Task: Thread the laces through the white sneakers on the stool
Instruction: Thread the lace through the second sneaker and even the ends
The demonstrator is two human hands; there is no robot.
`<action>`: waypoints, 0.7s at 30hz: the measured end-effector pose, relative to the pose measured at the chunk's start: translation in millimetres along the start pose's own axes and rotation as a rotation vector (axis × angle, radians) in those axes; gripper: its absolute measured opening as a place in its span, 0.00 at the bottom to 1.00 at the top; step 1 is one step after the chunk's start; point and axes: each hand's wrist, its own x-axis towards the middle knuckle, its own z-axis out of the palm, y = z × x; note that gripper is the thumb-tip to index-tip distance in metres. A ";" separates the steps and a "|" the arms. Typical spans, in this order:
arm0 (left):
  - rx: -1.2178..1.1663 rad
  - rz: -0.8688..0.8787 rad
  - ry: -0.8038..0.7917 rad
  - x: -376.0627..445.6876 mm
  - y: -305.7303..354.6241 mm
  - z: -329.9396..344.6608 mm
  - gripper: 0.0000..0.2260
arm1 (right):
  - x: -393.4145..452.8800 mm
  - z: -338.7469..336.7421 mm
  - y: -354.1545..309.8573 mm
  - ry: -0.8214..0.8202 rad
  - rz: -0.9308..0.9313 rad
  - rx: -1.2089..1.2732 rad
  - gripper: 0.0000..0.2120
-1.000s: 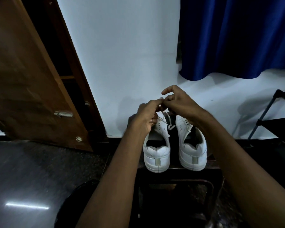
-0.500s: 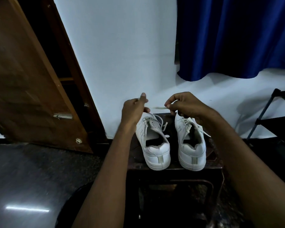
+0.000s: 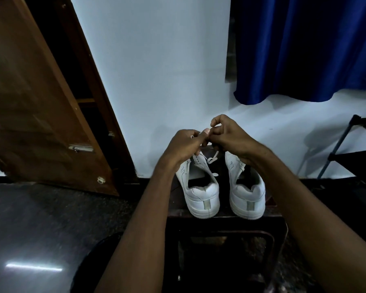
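- Left hand [image 3: 185, 145] curls over the front of the left sneaker [image 3: 199, 185], fingers pinched on a bit of white lace [image 3: 211, 159], thumb pressed up against the right hand [image 3: 226, 134].
- Right hand is curled too, fingertips pinching near that thumb; it looks to be on the same lace, though the exact hold is hidden between the knuckles.
- Loose lace loops out just below the two hands, over the left sneaker's eyelets.
- Step in hand, as I read it: working the lace through the left sneaker's eyelets, with the pass right at the fingertips.
- Next move calls for a steady pinch on the lace tip, a clean line into the next eyelet, then a pull to take up the slack loop.
- Both sneakers sit side by side on the stool [image 3: 275, 216], heels toward the camera, toes toward the wall [image 3: 156, 70]; their long axes run away from the viewer, about parallel.
- Right sneaker [image 3: 247, 189] stands just beside the left one, on the side nearer the blue curtain [image 3: 304, 49].
- Wooden door [image 3: 40, 102] leans open well off the left sneaker's other side.
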 end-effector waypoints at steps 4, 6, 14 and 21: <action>-0.004 0.027 0.149 2.7 -3.8 -6.3 0.18 | -2.9 -6.3 -4.8 -0.082 -0.013 -0.031 0.07; 0.029 0.000 0.397 10.2 -12.0 -11.9 0.20 | -2.1 -12.8 -5.6 -0.077 0.007 -0.070 0.08; -0.123 0.065 0.183 -1.9 3.9 -10.9 0.13 | -0.4 -17.7 -2.9 -0.067 0.034 -0.033 0.08; 0.083 0.034 0.409 5.8 -2.4 -8.9 0.14 | -3.2 -16.2 -6.3 -0.073 0.054 -0.045 0.08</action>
